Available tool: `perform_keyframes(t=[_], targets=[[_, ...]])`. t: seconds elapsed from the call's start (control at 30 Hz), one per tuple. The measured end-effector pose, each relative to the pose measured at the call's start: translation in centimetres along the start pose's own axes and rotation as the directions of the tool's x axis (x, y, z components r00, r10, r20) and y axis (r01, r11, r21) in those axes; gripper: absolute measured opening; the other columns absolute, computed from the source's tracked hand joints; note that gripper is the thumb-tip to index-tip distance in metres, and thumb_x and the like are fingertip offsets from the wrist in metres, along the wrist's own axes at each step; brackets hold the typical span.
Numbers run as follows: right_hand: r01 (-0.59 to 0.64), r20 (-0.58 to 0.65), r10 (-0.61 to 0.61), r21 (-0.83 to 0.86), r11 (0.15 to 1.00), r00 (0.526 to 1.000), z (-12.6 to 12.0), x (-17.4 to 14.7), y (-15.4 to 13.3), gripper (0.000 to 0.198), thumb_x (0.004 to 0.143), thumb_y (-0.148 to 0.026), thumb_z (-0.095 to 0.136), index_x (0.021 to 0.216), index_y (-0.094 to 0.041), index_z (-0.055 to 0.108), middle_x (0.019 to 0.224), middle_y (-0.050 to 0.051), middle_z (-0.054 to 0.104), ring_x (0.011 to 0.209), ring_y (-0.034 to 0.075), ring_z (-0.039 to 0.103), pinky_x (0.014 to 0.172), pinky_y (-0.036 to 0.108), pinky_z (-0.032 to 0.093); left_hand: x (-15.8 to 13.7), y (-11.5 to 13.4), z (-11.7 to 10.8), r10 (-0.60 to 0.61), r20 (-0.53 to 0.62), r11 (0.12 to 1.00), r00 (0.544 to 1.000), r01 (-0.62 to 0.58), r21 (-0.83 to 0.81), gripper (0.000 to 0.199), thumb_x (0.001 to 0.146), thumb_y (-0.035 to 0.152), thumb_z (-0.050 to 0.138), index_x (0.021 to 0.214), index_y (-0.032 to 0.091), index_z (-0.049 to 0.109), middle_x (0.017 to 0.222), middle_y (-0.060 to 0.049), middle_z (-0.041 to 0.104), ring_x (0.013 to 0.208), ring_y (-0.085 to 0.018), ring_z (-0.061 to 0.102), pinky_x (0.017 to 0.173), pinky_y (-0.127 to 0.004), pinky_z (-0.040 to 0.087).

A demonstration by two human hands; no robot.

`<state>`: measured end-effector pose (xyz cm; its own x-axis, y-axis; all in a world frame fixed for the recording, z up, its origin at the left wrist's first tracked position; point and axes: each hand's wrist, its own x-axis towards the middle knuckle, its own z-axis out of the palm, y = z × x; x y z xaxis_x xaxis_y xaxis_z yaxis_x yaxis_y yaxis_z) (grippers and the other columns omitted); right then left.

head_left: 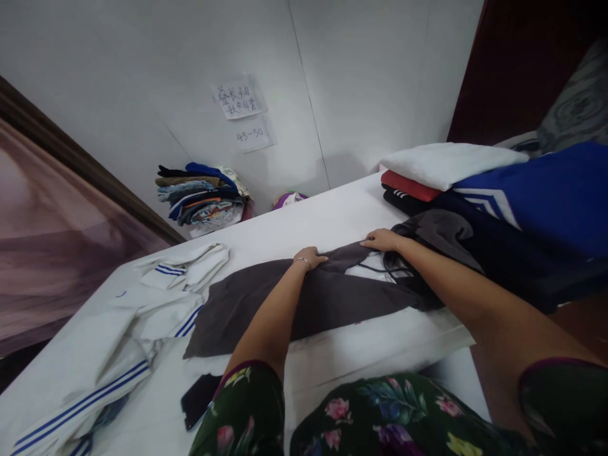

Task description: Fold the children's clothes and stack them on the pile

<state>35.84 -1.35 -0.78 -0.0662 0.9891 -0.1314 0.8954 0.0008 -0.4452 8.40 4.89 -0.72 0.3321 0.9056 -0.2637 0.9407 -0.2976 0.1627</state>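
Note:
A dark grey hooded jacket (247, 297) lies across the white table, its open front spread and dark cords showing near the right end. My left hand (311, 256), with a bracelet at the wrist, is closed on the jacket's far edge near the middle. Farther right, my right hand (381, 240) grips the same far edge close to the hood end. Part of the jacket beyond my right forearm is bunched up against other clothes.
A white garment with blue stripes (137, 316) lies at the left of the table (304, 225). A dark phone (199, 399) is near the front edge. Folded clothes (204, 196) are stacked by the wall. White, red and blue clothes (560, 196) are piled at right.

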Motion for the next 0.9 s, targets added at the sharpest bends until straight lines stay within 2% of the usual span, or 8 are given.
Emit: perform_keyframes(t=[0.1, 0.2, 0.37, 0.43, 0.53, 0.63, 0.77, 0.9], targets=[[-0.004, -0.038, 0.007, 0.076, 0.997, 0.999, -0.5, -0.7, 0.9, 0.044, 0.084, -0.053, 0.050, 0.096, -0.018, 0.072, 0.098, 0.008, 0.071, 0.092, 0.023, 0.063, 0.081, 0.030, 0.047, -0.7, -0.4, 0.2, 0.006, -0.032, 0.999, 0.999, -0.007, -0.038, 0.043, 0.078, 0.056, 0.057, 0.099, 0.020, 0.064, 0.110, -0.010, 0.067, 0.101, -0.024, 0.061, 0.076, -0.029, 0.045], [0.010, -0.081, 0.002, 0.155, 0.988, 0.997, -1.0, -1.5, 1.6, 0.042, 0.085, -0.043, 0.050, 0.113, -0.016, 0.066, 0.098, 0.006, 0.070, 0.088, 0.019, 0.063, 0.079, 0.027, 0.048, -1.1, -0.5, 0.1, 0.051, -0.059, 0.994, 0.997, -0.056, -0.092, 0.041, 0.083, 0.056, 0.051, 0.096, 0.020, 0.065, 0.102, -0.007, 0.069, 0.094, -0.021, 0.062, 0.075, -0.028, 0.045], [0.135, -0.147, -0.085, 0.372, 0.918, 0.985, -1.6, -3.0, 1.7, 0.051, 0.074, -0.032, 0.062, 0.122, -0.016, 0.060, 0.101, 0.004, 0.068, 0.087, 0.018, 0.063, 0.080, 0.027, 0.048, -1.6, 0.5, -0.8, 0.200, -0.078, 0.939, 0.977, -0.214, -0.270, 0.031, 0.076, 0.050, 0.062, 0.081, 0.019, 0.063, 0.078, -0.001, 0.065, 0.077, -0.017, 0.059, 0.064, -0.025, 0.042], [0.165, -0.115, -0.135, 0.321, 0.932, 0.984, -1.9, -3.9, 1.5, 0.050, 0.070, -0.031, 0.067, 0.118, -0.018, 0.063, 0.099, 0.004, 0.069, 0.086, 0.019, 0.063, 0.082, 0.029, 0.047, -2.1, 1.0, -1.1, 0.241, -0.033, 0.934, 0.970, -0.241, -0.266, 0.029, 0.071, 0.046, 0.068, 0.080, 0.019, 0.062, 0.074, 0.001, 0.063, 0.074, -0.017, 0.058, 0.062, -0.025, 0.041], [0.250, -0.044, -0.248, 0.066, 0.966, 0.968, -2.1, -5.0, 1.2, 0.033, 0.067, -0.028, 0.068, 0.100, -0.021, 0.071, 0.091, 0.003, 0.070, 0.088, 0.021, 0.061, 0.090, 0.033, 0.042, -3.4, 1.5, -1.2, 0.314, 0.025, 0.937, 0.949, -0.306, -0.172, 0.033, 0.065, 0.040, 0.074, 0.090, 0.021, 0.064, 0.080, 0.001, 0.065, 0.078, -0.018, 0.059, 0.066, -0.026, 0.043], [0.323, -0.019, -0.328, -0.121, 0.939, 0.945, -2.0, -5.7, 0.4, 0.019, 0.067, -0.024, 0.067, 0.084, -0.022, 0.072, 0.089, 0.004, 0.070, 0.092, 0.023, 0.059, 0.096, 0.035, 0.036, -4.5, 1.8, -1.0, 0.379, 0.054, 0.922, 0.924, -0.372, -0.107, 0.038, 0.068, 0.032, 0.071, 0.105, 0.025, 0.064, 0.092, 0.000, 0.068, 0.087, -0.020, 0.061, 0.075, -0.026, 0.044], [0.335, 0.021, -0.335, -0.101, 0.937, 0.942, -1.8, -5.4, -2.0, 0.026, 0.068, -0.024, 0.065, 0.093, -0.022, 0.070, 0.095, 0.004, 0.069, 0.090, 0.022, 0.060, 0.082, 0.028, 0.041, -5.1, 2.2, -1.4, 0.412, 0.068, 0.911, 0.909, -0.409, -0.059, 0.021, 0.080, 0.030, 0.058, 0.097, 0.026, 0.069, 0.087, 0.000, 0.069, 0.084, -0.018, 0.061, 0.075, -0.026, 0.043], [0.361, 0.085, -0.359, -0.006, 0.933, 0.929, -1.5, -4.2, -5.0, 0.049, 0.067, -0.025, 0.066, 0.116, -0.024, 0.064, 0.105, 0.003, 0.068, 0.092, 0.020, 0.061, 0.076, 0.024, 0.043, -5.4, 2.5, -2.2, 0.444, 0.083, 0.896, 0.892, -0.441, -0.056, 0.020, 0.083, 0.033, 0.054, 0.089, 0.025, 0.070, 0.074, 0.001, 0.067, 0.072, -0.016, 0.059, 0.067, -0.024, 0.042]])
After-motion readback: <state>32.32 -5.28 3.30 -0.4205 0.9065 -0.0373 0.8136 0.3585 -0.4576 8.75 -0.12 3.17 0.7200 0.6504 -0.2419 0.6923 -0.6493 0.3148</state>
